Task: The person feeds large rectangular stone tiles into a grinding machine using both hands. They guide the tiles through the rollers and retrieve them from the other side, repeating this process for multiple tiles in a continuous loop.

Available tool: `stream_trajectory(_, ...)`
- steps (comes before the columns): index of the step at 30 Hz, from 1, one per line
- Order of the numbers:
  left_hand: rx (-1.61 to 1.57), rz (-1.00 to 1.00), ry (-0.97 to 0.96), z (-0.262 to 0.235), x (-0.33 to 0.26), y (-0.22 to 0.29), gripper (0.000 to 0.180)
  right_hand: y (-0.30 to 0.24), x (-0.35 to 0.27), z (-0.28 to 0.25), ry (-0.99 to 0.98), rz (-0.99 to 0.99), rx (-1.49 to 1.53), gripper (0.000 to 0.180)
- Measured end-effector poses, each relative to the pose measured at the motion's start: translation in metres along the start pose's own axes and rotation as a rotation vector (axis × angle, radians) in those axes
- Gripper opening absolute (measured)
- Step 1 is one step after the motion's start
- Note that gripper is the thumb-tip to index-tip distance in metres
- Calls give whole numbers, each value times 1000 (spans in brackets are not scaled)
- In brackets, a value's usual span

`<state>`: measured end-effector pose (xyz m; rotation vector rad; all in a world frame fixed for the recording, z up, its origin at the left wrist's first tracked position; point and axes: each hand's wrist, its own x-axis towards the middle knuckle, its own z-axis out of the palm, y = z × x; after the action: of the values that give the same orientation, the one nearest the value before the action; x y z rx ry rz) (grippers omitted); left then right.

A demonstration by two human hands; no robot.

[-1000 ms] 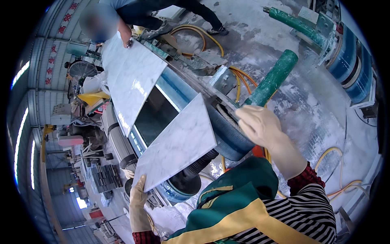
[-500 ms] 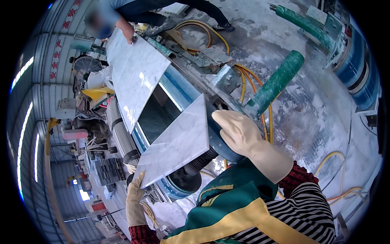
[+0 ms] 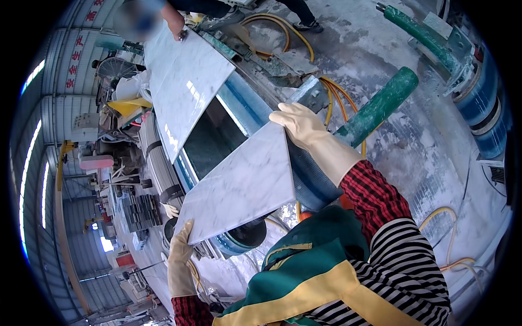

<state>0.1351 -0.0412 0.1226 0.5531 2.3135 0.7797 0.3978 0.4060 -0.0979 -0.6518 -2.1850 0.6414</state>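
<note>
A white, grey-veined marble slab (image 3: 242, 193) lies between my hands, across the near part of a blue machine bed (image 3: 190, 176). At the slab's near left corner my gloved left hand (image 3: 181, 251) is closed on the edge, fingertips on top. My right hand (image 3: 304, 127), also in a cream rubber glove, is closed over the far right corner; its thumb is hidden. A larger marble slab (image 3: 187, 81) lies farther along the bed, past a dark opening (image 3: 213, 138). A co-worker's hand (image 3: 176, 27) touches that slab's far edge.
Green rollers (image 3: 380, 103) stick out to the right, with yellow and orange hoses (image 3: 337, 98) near them. Blue cylindrical machinery (image 3: 484, 108) stands at far right. A fan (image 3: 114, 69) and stacked dark slabs (image 3: 140, 213) are at left. The floor (image 3: 391, 163) looks whitish and wet.
My right hand has moved from beside the near slab's right edge forward onto its far right corner. My left hand keeps its hold. The view has shifted slightly.
</note>
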Motion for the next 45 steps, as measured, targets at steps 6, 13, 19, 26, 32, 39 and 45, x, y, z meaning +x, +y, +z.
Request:
stream_trajectory(6,6,-97,22,-15,-1,-27,41,-31,3,-33,-320,96,5,28)
stream_trajectory(13,68,20,-11,-12,1,-37,41,-85,-36,-97,-92,-50,156,24)
stream_trajectory(19,357,202,35,8,-10,-49,61,-127,-65,-154,-138,-63,209,29)
stream_trajectory(26,75,171,186,55,-19,-119,45,-136,-158,-153,54,90,361,39)
stream_trajectory(32,742,533,289,103,-24,-161,57,-140,-203,-127,-653,950,568,50)
stream_trajectory(39,722,675,376,144,-14,-164,59,-155,-229,-58,-539,1298,1162,47)
stream_trajectory(45,731,541,58,122,-3,-150,65,-170,-249,-21,-81,1433,1329,44)
